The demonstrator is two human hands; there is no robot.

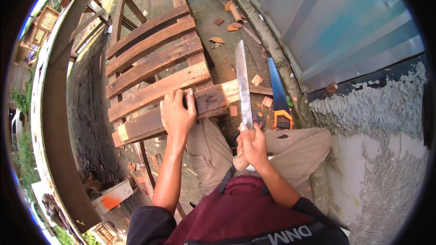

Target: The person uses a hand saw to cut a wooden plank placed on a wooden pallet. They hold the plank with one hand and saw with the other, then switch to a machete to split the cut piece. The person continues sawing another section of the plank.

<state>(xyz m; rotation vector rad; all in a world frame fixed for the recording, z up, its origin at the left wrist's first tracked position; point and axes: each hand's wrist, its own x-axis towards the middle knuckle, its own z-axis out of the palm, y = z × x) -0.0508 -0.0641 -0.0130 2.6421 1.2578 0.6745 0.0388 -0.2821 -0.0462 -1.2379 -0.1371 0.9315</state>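
My right hand (252,147) is wrapped round the wooden handle of a machete (244,86), its long grey blade pointing up and away from me. The blade stands just right of the pale, freshly cut end of a thick dark wooden beam (144,124). On top of that beam rests my left hand (178,112), fingers curled over the upper edge and gripping it. The beam lies along the near end of a slatted brown wooden frame (156,68), with my leg beneath its right part.
A handsaw (278,90) with an orange and black handle lies on the ground at right, beside a metal sheet wall (336,22). Wood chips and dry leaves (217,40) are scattered about. A long board structure (56,122) stands at left; a paint-marked wood block (112,197) lies below.
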